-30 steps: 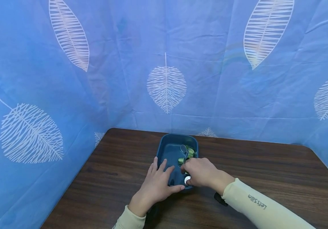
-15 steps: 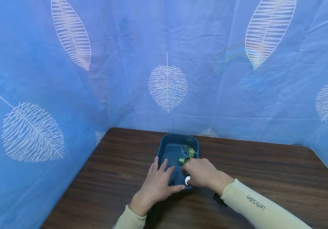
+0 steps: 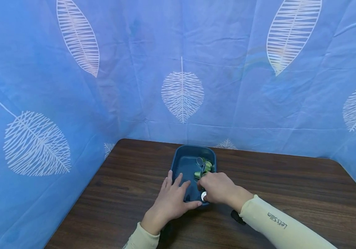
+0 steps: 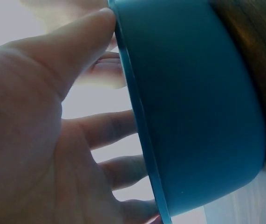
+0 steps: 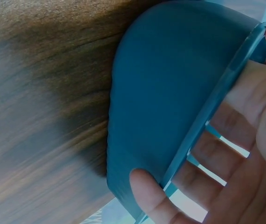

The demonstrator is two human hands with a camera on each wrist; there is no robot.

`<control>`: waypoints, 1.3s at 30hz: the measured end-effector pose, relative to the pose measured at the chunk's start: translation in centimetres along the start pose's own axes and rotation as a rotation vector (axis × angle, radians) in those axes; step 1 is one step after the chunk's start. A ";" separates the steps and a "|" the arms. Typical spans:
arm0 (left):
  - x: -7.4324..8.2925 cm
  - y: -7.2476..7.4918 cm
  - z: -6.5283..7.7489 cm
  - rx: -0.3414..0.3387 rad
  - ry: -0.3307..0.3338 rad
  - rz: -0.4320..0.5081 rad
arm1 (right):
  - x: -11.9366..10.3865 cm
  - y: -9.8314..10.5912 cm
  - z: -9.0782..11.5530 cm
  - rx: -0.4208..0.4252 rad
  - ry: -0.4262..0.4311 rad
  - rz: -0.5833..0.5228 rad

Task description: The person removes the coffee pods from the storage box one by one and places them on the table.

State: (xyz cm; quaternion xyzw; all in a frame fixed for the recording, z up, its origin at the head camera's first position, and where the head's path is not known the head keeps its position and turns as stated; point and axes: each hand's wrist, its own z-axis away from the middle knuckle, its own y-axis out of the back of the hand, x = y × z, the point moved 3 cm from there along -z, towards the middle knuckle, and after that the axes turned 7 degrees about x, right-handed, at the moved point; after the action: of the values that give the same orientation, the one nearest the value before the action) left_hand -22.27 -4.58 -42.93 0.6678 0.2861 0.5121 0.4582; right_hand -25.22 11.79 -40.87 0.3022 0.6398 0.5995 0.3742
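Note:
In the head view, a dark blue rectangular plastic box (image 3: 178,162) stands on the table. My left hand (image 3: 172,204) spreads its fingers over the box's near left side, with its thumb at the near rim. In the left wrist view its thumb (image 4: 88,37) lies along that rim. My right hand (image 3: 216,188) reaches into the near right corner, fingers curled, and pinches a coffee capsule (image 3: 203,196) whose silver lid shows by the thumb. In the right wrist view one finger (image 5: 146,193) rests outside the box wall; the other fingers are inside. Most of that capsule is hidden.
Several green coffee capsules (image 3: 207,166) with silver rims lie along the right side of the box. A dark wooden table (image 3: 277,180) extends to both sides. Behind it hangs a blue cloth (image 3: 227,97) with white leaf prints.
The head view has shifted slightly. Both hands keep their places at the box, and the capsules lie as before.

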 end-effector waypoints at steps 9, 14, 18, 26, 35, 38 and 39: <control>0.2 0.1 0.0 -0.016 0.007 -0.021 | 0.1 -0.2 0.0 -0.007 -0.007 0.001; 0.2 0.1 0.0 -0.028 0.013 -0.023 | 0.0 -0.2 -0.1 -0.024 -0.023 0.002; 0.3 0.2 0.0 -0.038 0.029 -0.022 | 0.0 -0.2 -0.2 -0.030 -0.033 -0.006; 0.8 0.5 -0.2 -0.061 0.052 -0.022 | 0.1 -0.3 -0.3 -0.035 -0.045 -0.017; 1.5 0.9 -0.3 -0.083 0.080 -0.008 | 0.0 -0.4 -0.3 -0.042 -0.054 -0.026; 1.5 1.1 -0.3 -0.092 0.080 -0.017 | -0.1 -0.3 -0.4 -0.039 -0.046 -0.030; 1.5 1.1 -0.4 -0.094 0.079 -0.018 | -0.1 -0.3 -0.4 -0.039 -0.045 -0.034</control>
State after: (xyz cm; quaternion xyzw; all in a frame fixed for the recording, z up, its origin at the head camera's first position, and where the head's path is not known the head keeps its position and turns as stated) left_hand -22.23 -3.63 -41.32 0.6220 0.2857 0.5469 0.4821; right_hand -25.48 11.47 -41.19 0.2974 0.6244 0.5985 0.4043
